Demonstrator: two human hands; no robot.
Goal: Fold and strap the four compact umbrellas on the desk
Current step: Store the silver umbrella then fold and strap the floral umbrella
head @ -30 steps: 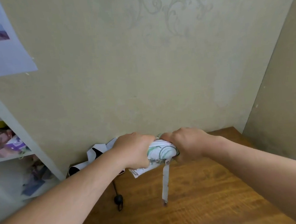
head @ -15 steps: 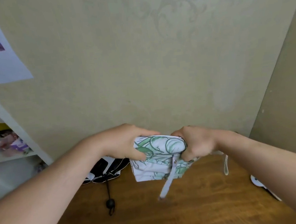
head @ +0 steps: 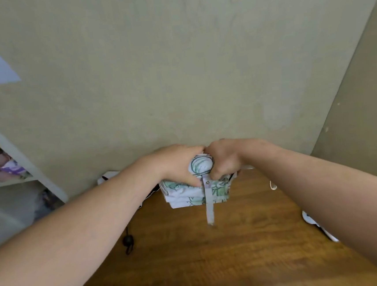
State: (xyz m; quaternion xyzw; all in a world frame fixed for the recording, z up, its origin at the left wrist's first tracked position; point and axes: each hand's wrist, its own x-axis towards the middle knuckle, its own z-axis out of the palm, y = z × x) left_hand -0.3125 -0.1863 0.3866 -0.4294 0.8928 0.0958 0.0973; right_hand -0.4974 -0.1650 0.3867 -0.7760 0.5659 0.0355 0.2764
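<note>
A white umbrella with a green leaf print (head: 194, 193) is held above the far part of the wooden desk (head: 217, 260). My left hand (head: 178, 164) grips its left side and my right hand (head: 224, 157) grips its right side, both closed around the bundled canopy. Its pale closing strap (head: 209, 206), with a snap near the top, hangs straight down loose. A black and white umbrella (head: 108, 176) lies behind my left forearm, mostly hidden, and its black cord with a round toggle (head: 128, 241) trails on the desk.
A white object (head: 317, 225) shows at the desk's right edge under my right forearm. A thin pale loop (head: 272, 186) hangs by my right wrist. A white shelf unit (head: 6, 174) with clutter stands at the left. The wall is close behind.
Both hands have drawn closer together on the leaf-print umbrella, squeezing the canopy narrower. The strap now hangs straight down instead of slanting. The view has shifted slightly.
</note>
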